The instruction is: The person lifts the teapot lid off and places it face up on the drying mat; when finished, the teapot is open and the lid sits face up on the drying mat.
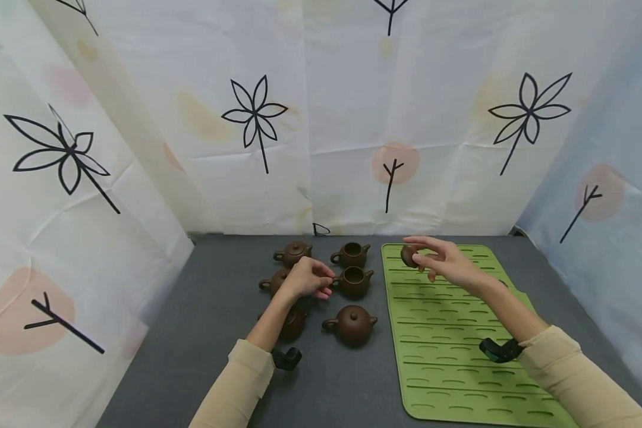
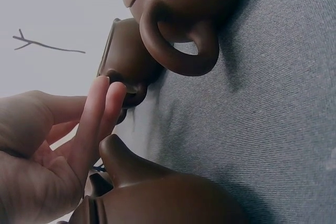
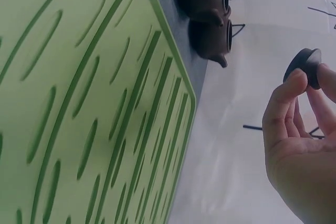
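My left hand (image 1: 311, 278) pinches the handle of a brown lidless teapot (image 1: 355, 283), the middle one in the right-hand column. In the left wrist view its fingertips (image 2: 97, 90) overlap that handle, partly hiding it. Above the green mat, my right hand (image 1: 449, 264) holds a small brown teapot lid (image 1: 408, 256) between thumb and fingers; the right wrist view shows this lid (image 3: 304, 66) tilted in the air. Behind the gripped pot stands another lidless teapot (image 1: 351, 255). In front sits a larger lidded teapot (image 1: 354, 325).
Left of these stand a lidded teapot (image 1: 293, 254) at the back, a second teapot (image 1: 274, 283) and a third (image 1: 294, 325), the latter two partly behind the left arm. A green ribbed mat (image 1: 433, 368) lies right; a small dark thing (image 1: 503, 283) shows beside the right forearm.
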Available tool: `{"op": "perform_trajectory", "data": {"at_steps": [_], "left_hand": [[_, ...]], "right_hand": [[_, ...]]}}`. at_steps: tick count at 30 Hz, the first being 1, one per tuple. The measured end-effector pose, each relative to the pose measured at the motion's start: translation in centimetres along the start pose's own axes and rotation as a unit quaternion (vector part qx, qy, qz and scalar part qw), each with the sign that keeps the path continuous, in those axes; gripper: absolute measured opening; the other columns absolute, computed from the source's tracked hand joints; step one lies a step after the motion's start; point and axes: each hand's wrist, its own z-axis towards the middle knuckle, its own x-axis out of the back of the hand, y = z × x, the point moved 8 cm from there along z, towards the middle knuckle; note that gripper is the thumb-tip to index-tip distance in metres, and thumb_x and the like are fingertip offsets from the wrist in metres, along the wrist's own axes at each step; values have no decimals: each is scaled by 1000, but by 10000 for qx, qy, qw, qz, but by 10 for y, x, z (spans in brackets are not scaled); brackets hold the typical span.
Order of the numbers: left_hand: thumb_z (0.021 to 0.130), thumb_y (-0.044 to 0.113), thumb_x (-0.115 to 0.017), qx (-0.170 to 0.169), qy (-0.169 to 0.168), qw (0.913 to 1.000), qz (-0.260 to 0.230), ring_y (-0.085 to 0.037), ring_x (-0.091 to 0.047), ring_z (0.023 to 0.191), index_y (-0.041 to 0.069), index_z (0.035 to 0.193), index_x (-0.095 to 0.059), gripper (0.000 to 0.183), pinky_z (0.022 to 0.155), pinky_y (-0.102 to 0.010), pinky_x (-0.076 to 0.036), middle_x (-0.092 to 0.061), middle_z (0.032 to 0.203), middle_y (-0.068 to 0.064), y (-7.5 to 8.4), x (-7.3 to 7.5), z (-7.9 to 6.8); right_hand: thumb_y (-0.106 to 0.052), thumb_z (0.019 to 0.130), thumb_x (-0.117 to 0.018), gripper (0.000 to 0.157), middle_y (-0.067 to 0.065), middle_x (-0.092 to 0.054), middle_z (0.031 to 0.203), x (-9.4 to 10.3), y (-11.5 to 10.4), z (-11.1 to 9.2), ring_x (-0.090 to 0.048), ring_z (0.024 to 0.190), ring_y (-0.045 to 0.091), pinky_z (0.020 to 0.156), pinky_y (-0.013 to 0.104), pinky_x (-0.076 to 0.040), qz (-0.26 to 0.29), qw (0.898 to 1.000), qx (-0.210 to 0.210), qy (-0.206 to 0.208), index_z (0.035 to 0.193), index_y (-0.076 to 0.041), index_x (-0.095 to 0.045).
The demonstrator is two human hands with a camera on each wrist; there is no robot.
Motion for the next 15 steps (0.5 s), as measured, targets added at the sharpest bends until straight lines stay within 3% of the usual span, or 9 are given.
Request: {"op": "perform_trajectory", "data": {"at_steps": [4, 9, 15], "left_hand": [[104, 1, -69, -25, -9, 9999, 114, -12, -77, 69, -2, 114, -79, 14, 73, -40, -71, -77, 114, -29, 0, 0, 0], [104, 2, -70, -73, -29, 9999, 106, -11, -77, 68, -2, 115, -79, 15, 73, -39, -71, -77, 113, -30, 0, 2, -1], [105, 4, -70, -107, -40, 9999, 36, -12, -78, 71, -3, 117, -78, 17, 75, -43, -71, -78, 110, -26, -1, 5, -3]], "right_hand": [[-20, 116, -54, 51, 2, -56, 146, 5, 0, -9, -66, 86, 16, 62, 37, -61, 61, 9999, -40, -137, 164, -7, -45], [-17, 117, -50, 49, -11, -59, 141, 12, 0, -23, -74, 96, 19, 69, 37, -66, 190, 9995, -2, -242, 163, -2, -44], [-8, 116, -49, 47, -11, -61, 141, 17, 1, -40, -79, 110, 19, 87, 37, -69, 580, 9974, 156, -388, 161, 3, -41]]}}
